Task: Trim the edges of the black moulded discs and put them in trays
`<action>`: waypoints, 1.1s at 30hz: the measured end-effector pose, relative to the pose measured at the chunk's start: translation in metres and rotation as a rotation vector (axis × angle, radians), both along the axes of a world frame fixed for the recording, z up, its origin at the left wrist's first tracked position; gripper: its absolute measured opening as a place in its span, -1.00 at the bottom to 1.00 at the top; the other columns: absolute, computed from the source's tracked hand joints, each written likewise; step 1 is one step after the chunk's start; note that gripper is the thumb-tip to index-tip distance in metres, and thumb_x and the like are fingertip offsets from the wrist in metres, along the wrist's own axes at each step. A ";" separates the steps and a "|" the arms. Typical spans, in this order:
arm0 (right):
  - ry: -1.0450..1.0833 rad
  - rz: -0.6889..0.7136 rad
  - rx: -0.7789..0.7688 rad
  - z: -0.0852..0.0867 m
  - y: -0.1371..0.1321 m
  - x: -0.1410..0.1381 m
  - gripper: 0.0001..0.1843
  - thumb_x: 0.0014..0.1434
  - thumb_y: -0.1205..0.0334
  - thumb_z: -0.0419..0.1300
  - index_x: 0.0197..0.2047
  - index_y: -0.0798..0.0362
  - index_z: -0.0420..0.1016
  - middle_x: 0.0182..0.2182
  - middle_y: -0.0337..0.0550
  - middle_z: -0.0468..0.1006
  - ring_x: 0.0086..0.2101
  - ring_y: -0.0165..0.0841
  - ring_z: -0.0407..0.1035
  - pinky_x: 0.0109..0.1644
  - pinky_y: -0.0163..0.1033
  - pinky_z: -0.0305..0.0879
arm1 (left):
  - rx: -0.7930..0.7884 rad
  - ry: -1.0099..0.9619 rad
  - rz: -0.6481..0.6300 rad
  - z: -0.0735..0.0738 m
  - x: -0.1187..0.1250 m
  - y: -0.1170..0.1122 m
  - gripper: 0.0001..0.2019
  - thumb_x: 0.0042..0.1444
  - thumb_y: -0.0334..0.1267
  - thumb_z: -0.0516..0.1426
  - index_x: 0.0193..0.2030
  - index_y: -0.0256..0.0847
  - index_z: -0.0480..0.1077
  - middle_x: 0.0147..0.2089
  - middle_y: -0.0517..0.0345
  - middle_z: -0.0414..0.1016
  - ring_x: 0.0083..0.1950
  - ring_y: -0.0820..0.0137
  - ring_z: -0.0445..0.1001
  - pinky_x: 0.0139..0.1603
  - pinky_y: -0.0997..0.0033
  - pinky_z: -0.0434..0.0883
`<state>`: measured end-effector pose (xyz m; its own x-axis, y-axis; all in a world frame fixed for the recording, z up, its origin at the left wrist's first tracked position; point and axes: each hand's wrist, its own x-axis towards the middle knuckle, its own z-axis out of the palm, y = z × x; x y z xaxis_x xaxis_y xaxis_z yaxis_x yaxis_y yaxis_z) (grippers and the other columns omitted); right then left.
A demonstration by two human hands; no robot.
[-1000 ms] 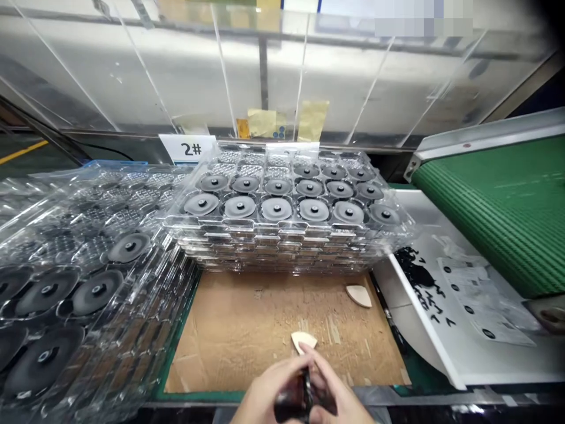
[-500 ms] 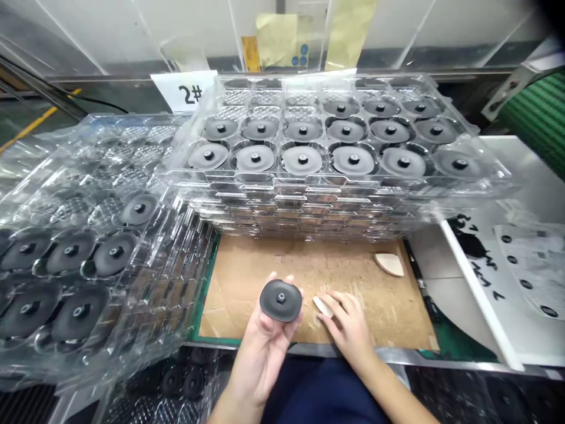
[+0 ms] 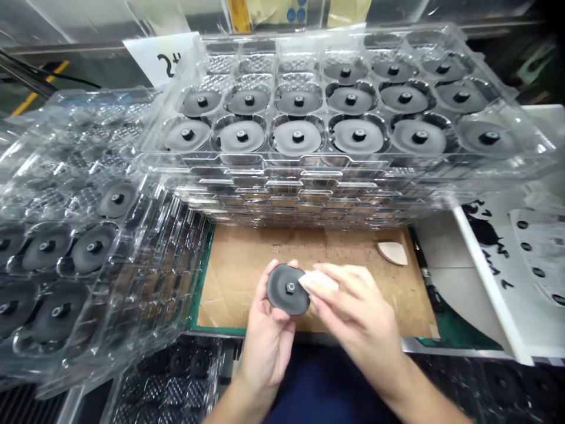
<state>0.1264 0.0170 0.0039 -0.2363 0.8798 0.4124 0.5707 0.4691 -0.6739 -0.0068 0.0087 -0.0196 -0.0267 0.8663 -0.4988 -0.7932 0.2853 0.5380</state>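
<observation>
The right hand [image 3: 358, 315] no longer rests on the cardboard [image 3: 241, 265]. It now has the pale wedge [image 3: 318, 280] lifted off the sheet and brought to the right edge of the black disc [image 3: 286, 290], seemingly touching it, though blur hides the contact. The left hand [image 3: 270, 344] alone now cradles the disc, face up, where both hands clasped it a second ago. The view now sits closer and tilts further down.

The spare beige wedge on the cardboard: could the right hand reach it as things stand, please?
Probably yes: the spare wedge lies uncovered on the cardboard beside the right hand, though that hand holds another wedge at the black disc.
</observation>
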 end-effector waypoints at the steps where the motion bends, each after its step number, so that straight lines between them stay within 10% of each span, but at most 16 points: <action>1: 0.007 0.011 0.001 -0.001 -0.001 0.001 -0.76 0.16 0.46 0.15 -0.14 0.14 0.58 -0.12 0.04 0.54 -0.15 -0.27 0.31 -0.10 -0.17 0.36 | 0.000 -0.008 -0.004 0.000 0.001 0.000 -0.48 -0.24 -0.28 0.39 -0.05 0.04 0.46 0.02 0.17 0.55 0.00 0.32 0.52 -0.05 0.50 0.47; 33: 0.140 -0.012 -0.054 0.000 -0.005 0.001 -0.73 0.11 0.42 0.20 -0.12 0.05 0.59 -0.13 -0.01 0.58 -0.18 -0.28 0.41 -0.13 -0.15 0.40 | -0.018 0.081 -0.011 0.010 0.003 0.000 -0.50 -0.21 -0.36 0.37 -0.07 0.10 0.45 0.02 0.23 0.54 0.01 0.32 0.50 -0.09 0.50 0.47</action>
<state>0.1276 0.0116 0.0036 -0.1691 0.9041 0.3924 0.4748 0.4236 -0.7714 -0.0036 0.0091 -0.0096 -0.0583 0.8578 -0.5106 -0.7442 0.3035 0.5950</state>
